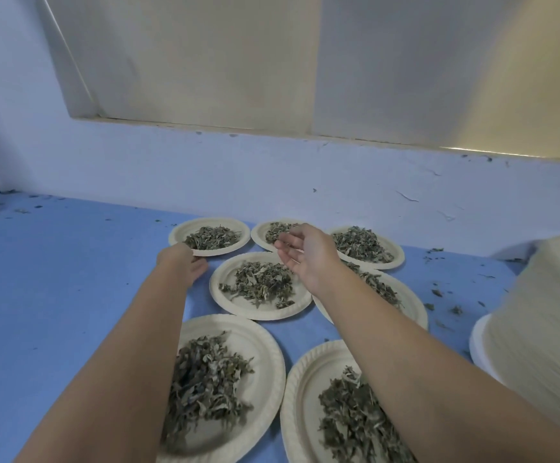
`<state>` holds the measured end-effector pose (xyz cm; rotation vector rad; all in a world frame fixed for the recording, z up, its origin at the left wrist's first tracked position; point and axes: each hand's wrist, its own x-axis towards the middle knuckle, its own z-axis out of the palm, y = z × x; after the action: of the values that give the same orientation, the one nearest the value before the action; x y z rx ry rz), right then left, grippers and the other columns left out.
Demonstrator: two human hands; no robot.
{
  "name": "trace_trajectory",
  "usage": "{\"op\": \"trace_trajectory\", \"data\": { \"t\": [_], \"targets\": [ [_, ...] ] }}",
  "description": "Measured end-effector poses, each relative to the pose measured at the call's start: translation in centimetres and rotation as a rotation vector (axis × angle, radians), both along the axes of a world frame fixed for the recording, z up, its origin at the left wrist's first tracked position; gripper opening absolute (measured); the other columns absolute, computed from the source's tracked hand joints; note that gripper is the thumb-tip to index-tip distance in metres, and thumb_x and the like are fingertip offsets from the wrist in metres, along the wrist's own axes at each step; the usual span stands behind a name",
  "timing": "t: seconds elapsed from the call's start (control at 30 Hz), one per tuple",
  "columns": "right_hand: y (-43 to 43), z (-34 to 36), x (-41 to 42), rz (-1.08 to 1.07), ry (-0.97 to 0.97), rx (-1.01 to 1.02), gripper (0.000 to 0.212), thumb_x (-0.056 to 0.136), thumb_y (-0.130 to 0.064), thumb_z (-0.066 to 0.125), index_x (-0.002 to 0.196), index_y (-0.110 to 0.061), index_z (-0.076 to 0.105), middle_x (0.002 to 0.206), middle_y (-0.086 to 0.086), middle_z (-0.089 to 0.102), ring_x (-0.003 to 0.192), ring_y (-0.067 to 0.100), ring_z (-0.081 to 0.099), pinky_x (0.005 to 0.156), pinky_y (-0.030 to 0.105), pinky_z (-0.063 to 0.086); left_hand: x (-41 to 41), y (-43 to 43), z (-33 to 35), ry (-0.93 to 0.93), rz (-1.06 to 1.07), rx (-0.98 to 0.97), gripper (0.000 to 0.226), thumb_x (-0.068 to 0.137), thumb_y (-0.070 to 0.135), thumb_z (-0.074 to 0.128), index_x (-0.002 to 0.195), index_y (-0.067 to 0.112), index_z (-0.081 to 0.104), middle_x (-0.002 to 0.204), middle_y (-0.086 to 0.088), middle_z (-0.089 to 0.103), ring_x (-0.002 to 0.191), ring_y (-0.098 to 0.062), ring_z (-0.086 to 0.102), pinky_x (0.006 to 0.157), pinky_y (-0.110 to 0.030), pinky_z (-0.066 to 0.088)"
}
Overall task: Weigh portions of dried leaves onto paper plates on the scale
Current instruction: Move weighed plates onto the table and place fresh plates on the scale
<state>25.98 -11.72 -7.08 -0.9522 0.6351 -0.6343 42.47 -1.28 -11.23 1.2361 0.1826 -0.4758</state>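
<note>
Grip check, both sides: right hand (300, 253) hangs loose-fingered and empty above the far-middle paper plate (257, 236). Left hand (183, 264) sits at the near rim of the far-left round beige paper plate (176, 233), fingertips hidden, so I cannot tell whether it pinches. Seven such plates, each with a pile of grey-green dried leaves (260, 284), cluster on the blue desk (54, 279); tall stack of blank plates (546, 312) at right. My read: placing a portion. Slide flat by the rim, slowly; the leaves look light and spill-prone, and neighbouring rims are close.
</note>
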Motion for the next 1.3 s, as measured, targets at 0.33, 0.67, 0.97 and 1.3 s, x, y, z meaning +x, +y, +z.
{"op": "trace_trajectory", "data": {
  "t": [0.33, 0.67, 0.97, 1.3],
  "targets": [
    [0.7, 0.4, 0.3, 0.025, -0.018, -0.025, 0.013, 0.093, -0.002, 0.047, 0.084, -0.005, 0.057, 0.079, 0.008, 0.062, 0.063, 0.016, 0.06, 0.062, 0.023, 0.051, -0.8, 0.0, 0.9, -0.022, -0.065, -0.155, 0.034, 0.102, 0.012, 0.031, 0.132, 0.003, 0.045, 0.147, -0.014, 0.038, 0.121, -0.023, 0.051, 0.097, -0.032, 0.044],
    [1.3, 0.5, -0.3, 0.102, -0.016, -0.042, 0.014, 0.091, -0.002, 0.049, 0.1, -0.004, 0.059, 0.081, 0.007, 0.064, 0.06, 0.014, 0.061, 0.056, 0.02, 0.051, -1.7, -1.1, 2.0, 0.083, -0.205, -0.239, 0.056, 0.103, 0.036, 0.031, 0.152, 0.015, 0.014, 0.159, -0.005, 0.013, 0.145, -0.022, 0.017, 0.113, -0.046, 0.027],
    [4.0, 3.6, -4.5, 0.098, -0.063, -0.049, 0.014, 0.092, -0.002, 0.046, 0.094, -0.006, 0.059, 0.078, 0.006, 0.065, 0.061, 0.013, 0.061, 0.06, 0.02, 0.05, -6.6, 0.3, 5.6, -0.125, -0.16, -0.177, 0.034, 0.103, 0.017, 0.033, 0.132, 0.003, 0.042, 0.141, -0.011, 0.041, 0.138, -0.022, 0.035, 0.112, -0.032, 0.032],
    [7.6, 7.9, -17.0, 0.034, -0.073, -0.385, 0.021, 0.091, 0.005, 0.044, 0.088, -0.005, 0.062, 0.068, 0.006, 0.065, 0.054, 0.012, 0.058, 0.056, 0.02, 0.051, -24.8, 1.7, 11.4, -0.281, -0.44, -0.186, 0.028, 0.093, 0.01, 0.038, 0.081, 0.011, 0.063, 0.054, 0.004, 0.063, 0.041, -0.008, 0.053, 0.043, -0.015, 0.043]
  ]
}}
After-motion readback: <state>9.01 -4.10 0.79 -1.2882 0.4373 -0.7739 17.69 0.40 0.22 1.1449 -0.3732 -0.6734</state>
